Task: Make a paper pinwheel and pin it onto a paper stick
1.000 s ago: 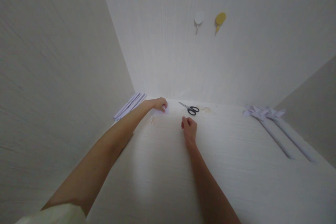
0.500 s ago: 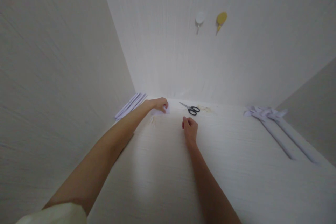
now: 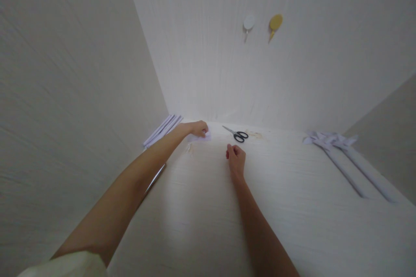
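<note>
The left hand (image 3: 199,128) bends its fingers over a pale paper piece (image 3: 208,137) lying on the white surface (image 3: 208,207), left of the scissors (image 3: 234,133); whether they grip it, I cannot tell. The right hand (image 3: 237,158) curls closed near the scissors, below 2 wall hooks (image 3: 276,22).

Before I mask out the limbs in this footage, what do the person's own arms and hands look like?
The left hand and right hand are ungloved. The left arm has a pale, yellowish-white sleeve at the lower left; its forearm is bare. The right arm shows no sleeve. No watch shows; rings are too small to tell.
</note>
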The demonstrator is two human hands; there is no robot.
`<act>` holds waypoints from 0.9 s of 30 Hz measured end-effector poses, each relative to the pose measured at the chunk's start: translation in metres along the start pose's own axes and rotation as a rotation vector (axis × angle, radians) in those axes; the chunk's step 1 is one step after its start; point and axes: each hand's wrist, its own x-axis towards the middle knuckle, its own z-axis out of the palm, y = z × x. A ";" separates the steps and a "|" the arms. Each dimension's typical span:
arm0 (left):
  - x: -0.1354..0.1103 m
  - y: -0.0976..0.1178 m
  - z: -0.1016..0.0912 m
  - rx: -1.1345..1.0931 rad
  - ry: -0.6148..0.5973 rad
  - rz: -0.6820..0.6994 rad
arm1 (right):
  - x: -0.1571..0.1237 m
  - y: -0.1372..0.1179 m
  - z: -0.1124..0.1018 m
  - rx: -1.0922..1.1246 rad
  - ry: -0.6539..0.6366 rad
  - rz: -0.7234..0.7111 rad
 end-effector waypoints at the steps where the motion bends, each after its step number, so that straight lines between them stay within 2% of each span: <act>1: -0.001 0.004 0.001 0.023 -0.036 -0.023 | 0.000 0.000 0.000 -0.001 -0.001 -0.001; 4: -0.006 0.020 0.008 0.086 -0.070 -0.104 | 0.000 0.000 0.000 -0.003 -0.002 -0.005; 8: -0.014 0.038 0.011 0.096 0.037 -0.202 | 0.000 -0.001 0.000 0.004 0.002 -0.002; 11: -0.020 0.049 -0.007 0.033 0.187 -0.243 | -0.001 -0.001 0.001 0.019 0.009 0.006; 16: -0.036 0.081 -0.052 -0.232 0.553 -0.272 | -0.002 -0.001 0.001 0.057 0.021 0.010; 18: -0.045 0.096 -0.056 -0.396 0.695 -0.299 | -0.002 -0.001 0.001 0.085 0.030 0.013; 20: -0.053 0.109 -0.045 -0.585 0.813 -0.356 | -0.002 0.000 0.001 0.126 0.044 0.019; 22: -0.059 0.121 -0.021 -0.784 0.888 -0.408 | 0.000 0.001 0.001 0.173 0.056 0.030; 27: -0.068 0.143 0.049 -1.199 0.921 -0.467 | 0.000 0.004 0.000 0.256 0.052 0.026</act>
